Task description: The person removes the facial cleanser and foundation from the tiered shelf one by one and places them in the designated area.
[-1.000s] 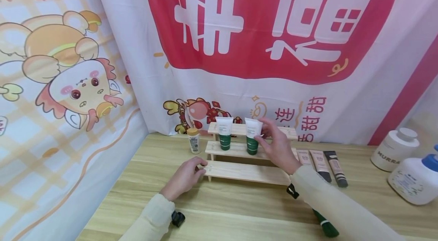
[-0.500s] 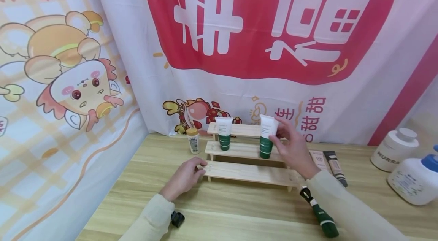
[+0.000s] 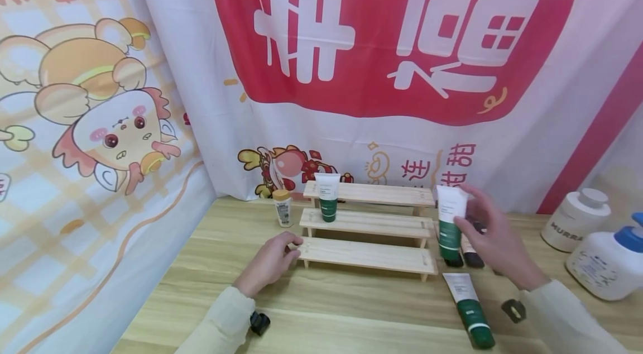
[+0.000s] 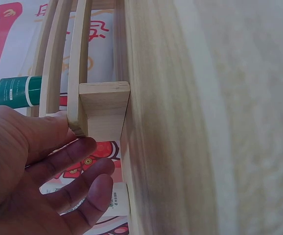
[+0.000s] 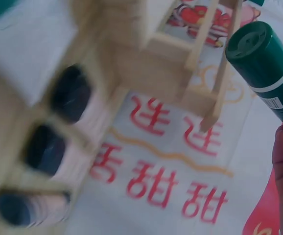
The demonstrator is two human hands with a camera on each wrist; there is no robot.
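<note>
My right hand (image 3: 494,234) grips a white-and-green squeeze tube (image 3: 450,223) in the air, just past the right end of the three-tier wooden display rack (image 3: 369,256). In the right wrist view the green cap (image 5: 251,46) of this tube faces the camera. At the rack's left end, my left hand (image 3: 271,260) pinches the lowest board; thumb and forefinger meet its corner in the left wrist view. A matching tube (image 3: 329,197) stands upright on the middle tier. Another such tube (image 3: 469,312) lies on the table at the rack's right front.
Several BB cream tubes with dark caps (image 5: 72,93) lie right of the rack, partly hidden by my right hand. A small yellow-capped bottle (image 3: 283,209) stands at its left. White bottles (image 3: 575,220) and a blue-topped pump bottle (image 3: 605,264) stand far right. Printed cloth hangs behind.
My right hand has lifted the squeeze tube off the middle tier and carried it right, beyond the rack's end. The left hand has stayed at the rack's left end.
</note>
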